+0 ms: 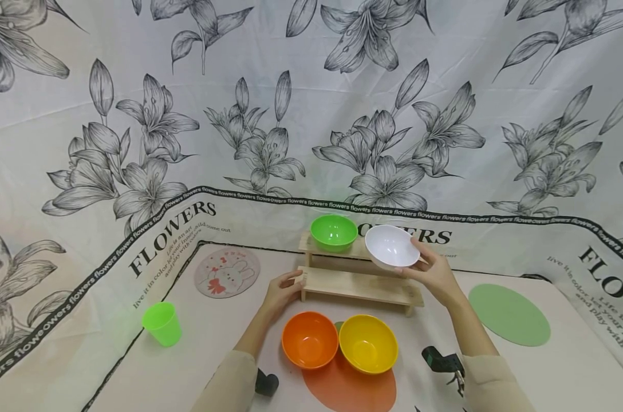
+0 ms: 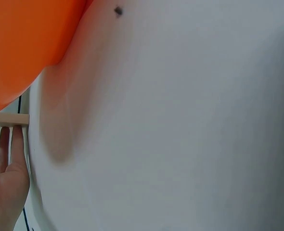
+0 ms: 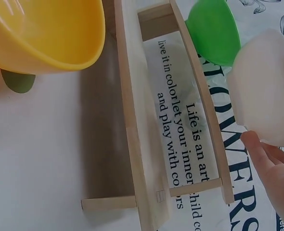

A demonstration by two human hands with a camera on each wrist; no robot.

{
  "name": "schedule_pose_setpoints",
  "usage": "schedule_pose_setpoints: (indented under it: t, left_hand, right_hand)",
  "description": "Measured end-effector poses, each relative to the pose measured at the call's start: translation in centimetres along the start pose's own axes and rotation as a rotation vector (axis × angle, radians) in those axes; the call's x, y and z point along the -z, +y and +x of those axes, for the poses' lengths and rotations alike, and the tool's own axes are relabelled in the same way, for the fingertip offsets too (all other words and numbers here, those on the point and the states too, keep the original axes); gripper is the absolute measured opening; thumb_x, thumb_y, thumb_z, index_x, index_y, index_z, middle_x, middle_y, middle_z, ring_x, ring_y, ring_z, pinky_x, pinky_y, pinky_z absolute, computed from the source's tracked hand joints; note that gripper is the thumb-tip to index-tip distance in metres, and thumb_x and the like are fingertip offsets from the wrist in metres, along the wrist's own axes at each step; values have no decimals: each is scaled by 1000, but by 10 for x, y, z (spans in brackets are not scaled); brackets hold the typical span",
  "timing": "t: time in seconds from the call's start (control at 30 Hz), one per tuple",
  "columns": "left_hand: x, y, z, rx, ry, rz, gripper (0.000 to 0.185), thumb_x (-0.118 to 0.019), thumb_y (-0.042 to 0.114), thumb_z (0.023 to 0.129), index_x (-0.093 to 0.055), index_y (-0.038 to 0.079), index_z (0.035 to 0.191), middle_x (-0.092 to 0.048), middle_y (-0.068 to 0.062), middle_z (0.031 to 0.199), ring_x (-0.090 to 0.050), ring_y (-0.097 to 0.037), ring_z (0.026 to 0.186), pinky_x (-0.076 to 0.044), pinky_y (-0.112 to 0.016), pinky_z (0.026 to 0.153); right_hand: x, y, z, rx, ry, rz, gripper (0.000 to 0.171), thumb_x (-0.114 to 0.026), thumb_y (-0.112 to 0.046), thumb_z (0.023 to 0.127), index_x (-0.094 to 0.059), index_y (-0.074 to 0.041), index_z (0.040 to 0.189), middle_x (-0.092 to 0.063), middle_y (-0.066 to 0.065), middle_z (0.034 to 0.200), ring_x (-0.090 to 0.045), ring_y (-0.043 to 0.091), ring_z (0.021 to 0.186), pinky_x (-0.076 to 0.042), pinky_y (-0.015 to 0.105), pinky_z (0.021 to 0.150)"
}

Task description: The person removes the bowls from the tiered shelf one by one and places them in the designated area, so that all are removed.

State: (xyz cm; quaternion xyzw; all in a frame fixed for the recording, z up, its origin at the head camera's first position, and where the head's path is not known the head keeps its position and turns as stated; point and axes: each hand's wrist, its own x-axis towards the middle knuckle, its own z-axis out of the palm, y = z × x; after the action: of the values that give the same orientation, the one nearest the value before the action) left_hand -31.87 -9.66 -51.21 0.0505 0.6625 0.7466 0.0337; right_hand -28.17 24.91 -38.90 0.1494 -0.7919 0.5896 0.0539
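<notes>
Head view, my hands: my right hand (image 1: 435, 274) grips the round white plastic bowl (image 1: 392, 246) by its rim and holds it tilted, just above the right end of the upper step of the small two-step wooden rack (image 1: 360, 286). My left hand (image 1: 282, 292), fingers fairly straight, rests against the rack's left end at 9 o'clock.

Head view, done: the round green plastic bowl (image 1: 334, 232) already sits on the upper step at 11 o'clock from the white one. I judge one bowl placed and a second about to land.

Head view, left: the round orange plastic bowl (image 1: 310, 339) and the round yellow plastic bowl (image 1: 368, 343) stand touching on the cloth-covered surface (image 1: 574, 366) at 6 o'clock from the rack, not yet shelved; the lower step is bare.

Head view, rest: a green plastic cup (image 1: 162, 324) at 8 o'clock, a round rabbit-print coaster (image 1: 227, 272) at 10 o'clock, and a flat green oval mat (image 1: 509, 314) at 3 o'clock.

Left wrist view: straight fingers lie along the rack's end (image 2: 7, 119); the orange bowl's side (image 2: 21, 48) fills the upper left.

Right wrist view: my fingers (image 3: 262, 154) curl round the white bowl (image 3: 267, 91), clear of the top rail (image 3: 200, 96), beside the green bowl (image 3: 214, 31); the yellow bowl (image 3: 45, 33) is at 10 o'clock.
</notes>
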Motion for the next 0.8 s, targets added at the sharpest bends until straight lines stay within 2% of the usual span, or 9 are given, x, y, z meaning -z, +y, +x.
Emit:
schedule_pose_setpoints:
  t: [0.23, 0.47, 0.6, 0.7, 0.8]
  left_hand:
    - [0, 0, 0, 2, -2, -4, 46, -68, 11, 87, -54, -4, 128, -55, -29, 122, -60, -25, 103, -51, -39, 92]
    - [0, 0, -1, 4, 1, -9, 46, -67, 10, 87, -54, -4, 128, -55, -28, 122, -60, -25, 102, -51, -38, 92]
    - [0, -1, -1, 5, 2, -7, 45, -67, 10, 87, -54, -4, 128, -54, -28, 122, -60, -25, 102, -51, -38, 92]
    - [0, 0, -1, 6, 5, -3, 46, -67, 11, 87, -54, -3, 128, -54, -28, 123, -59, -25, 103, -51, -38, 92]
    - [-1, 1, -1, 6, 6, -6, 46, -67, 11, 87, -54, -3, 128, -54, -28, 123, -60, -24, 102, -51, -38, 92]
  right_hand:
    - [-2, -2, -6, 5, -1, -25, 87, -73, -7, 81, -17, 4, 148, -21, 28, 150, -39, 48, 124, -48, 12, 85]
    - [-2, -5, -12, 31, -12, -12, 85, -72, -2, 81, -18, 5, 147, -20, 28, 150, -41, 49, 122, -48, 11, 85]
    - [-1, -7, -17, 33, 0, -27, 84, -72, -1, 80, -20, 5, 147, -23, 29, 149, -48, 40, 117, -47, 10, 85]
    - [0, -7, -22, 25, 8, -26, 84, -71, 0, 80, -21, 5, 146, -24, 30, 148, -48, 34, 115, -47, 10, 86]
    - [1, -8, -26, 20, 14, -24, 84, -71, 1, 80, -21, 5, 146, -24, 30, 148, -45, 40, 118, -46, 9, 86]
